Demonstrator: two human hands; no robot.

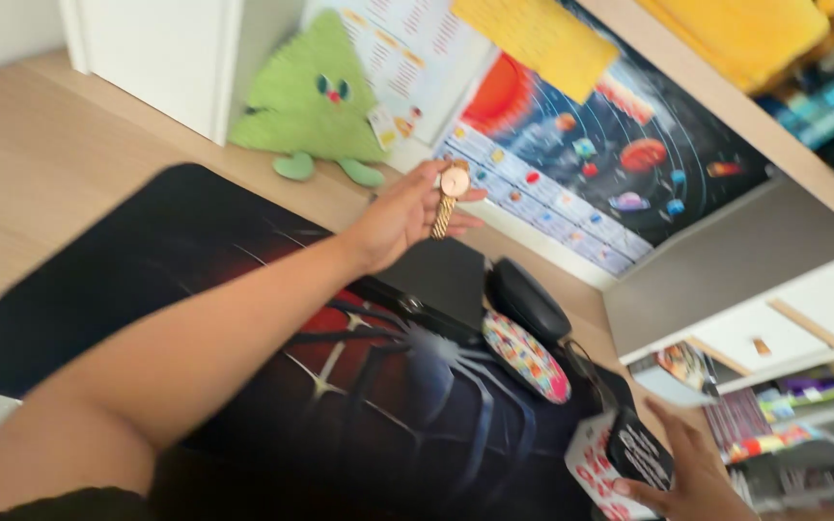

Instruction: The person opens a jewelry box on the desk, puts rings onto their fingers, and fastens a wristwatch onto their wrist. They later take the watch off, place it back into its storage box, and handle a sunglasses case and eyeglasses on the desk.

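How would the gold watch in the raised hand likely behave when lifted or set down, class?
The watch hangs from the left hand; its link band droops below the face, so it is probably floppy. Pinched by fingertips alone, it seems light. The smooth metal may be slippery, and the round face could scratch if dropped.

Left arm outstretched, left hand (pixel 403 214) fingers curled, right hand (pixel 692 473) gripping

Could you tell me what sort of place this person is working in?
Probably a child's bedroom or study desk. A solar-system poster leans at the back, a green plush toy sits by it, and a spider-pattern desk mat covers the wood. The left hand holds a wristwatch.
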